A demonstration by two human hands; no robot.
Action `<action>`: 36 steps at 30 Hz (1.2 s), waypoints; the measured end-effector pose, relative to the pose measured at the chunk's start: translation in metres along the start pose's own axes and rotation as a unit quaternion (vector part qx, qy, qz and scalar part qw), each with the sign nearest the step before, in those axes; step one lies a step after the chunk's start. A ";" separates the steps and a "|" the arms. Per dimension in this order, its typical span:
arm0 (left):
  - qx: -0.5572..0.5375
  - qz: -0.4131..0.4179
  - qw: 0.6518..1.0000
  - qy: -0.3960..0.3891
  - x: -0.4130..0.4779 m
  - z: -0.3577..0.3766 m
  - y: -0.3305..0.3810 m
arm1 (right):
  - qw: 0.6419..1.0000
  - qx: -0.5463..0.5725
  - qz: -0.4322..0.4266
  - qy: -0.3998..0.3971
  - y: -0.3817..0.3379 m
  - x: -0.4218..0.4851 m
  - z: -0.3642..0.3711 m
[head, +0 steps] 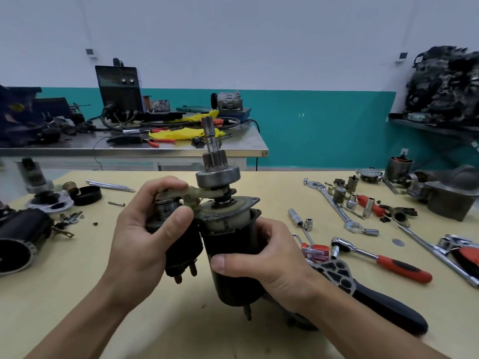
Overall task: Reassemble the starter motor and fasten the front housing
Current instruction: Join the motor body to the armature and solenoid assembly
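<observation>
I hold the starter motor upright above the wooden table (77, 294). My right hand (261, 257) wraps the black motor body (230, 255). My left hand (145, 229) grips the black solenoid (181, 244) beside it, fingers curled over its top. A beige plastic shift fork (197, 194) links the solenoid top to the drive. The grey drive clutch with pinion gear (216, 172) and the shaft (208, 130) stick up out of the body. The grey front housing (451, 198) lies at the table's far right, apart from the motor.
A red-handled ratchet (381, 257), wrenches and sockets (337, 200) lie to the right. A black-handled tool (375, 299) rests under my right wrist. Another black motor casing (23, 237), bolts (111, 185) and small parts sit on the left. A steel bench (155, 149) stands behind.
</observation>
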State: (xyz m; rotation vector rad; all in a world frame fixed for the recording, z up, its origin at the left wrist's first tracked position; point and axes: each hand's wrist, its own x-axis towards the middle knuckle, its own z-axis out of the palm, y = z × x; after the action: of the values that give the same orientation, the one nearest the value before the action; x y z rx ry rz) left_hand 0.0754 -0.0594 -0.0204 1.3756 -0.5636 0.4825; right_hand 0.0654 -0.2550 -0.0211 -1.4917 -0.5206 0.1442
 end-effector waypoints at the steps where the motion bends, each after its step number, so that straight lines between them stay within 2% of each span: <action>1: 0.002 0.000 1.000 0.002 0.001 0.000 0.001 | 1.000 -0.002 0.001 -0.001 0.000 0.000 0.000; 11: -0.017 -0.016 0.998 -0.056 0.004 -0.007 0.008 | 0.999 0.034 0.007 -0.032 0.004 0.000 0.004; 20: 0.034 -0.025 0.995 -0.089 0.003 -0.012 -0.002 | 1.000 0.005 0.008 -0.019 0.009 0.002 0.005; 28: 0.046 -0.003 0.995 -0.085 0.002 -0.003 0.005 | 1.000 -0.019 -0.003 -0.024 0.006 0.000 0.006; 33: 0.049 -0.026 0.995 -0.080 0.001 -0.001 0.010 | 0.997 -0.047 0.015 -0.054 0.005 0.005 -0.003; 36: 0.080 -0.029 0.994 -0.074 0.001 0.000 0.011 | 0.996 -0.015 0.019 -0.083 0.006 0.007 -0.007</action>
State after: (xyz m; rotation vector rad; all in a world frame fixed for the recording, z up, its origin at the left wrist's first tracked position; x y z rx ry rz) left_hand 0.0692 -0.0574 -0.0119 1.5868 -0.6136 0.3862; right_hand 0.0757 -0.2578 -0.0257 -1.5278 -0.6303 0.2929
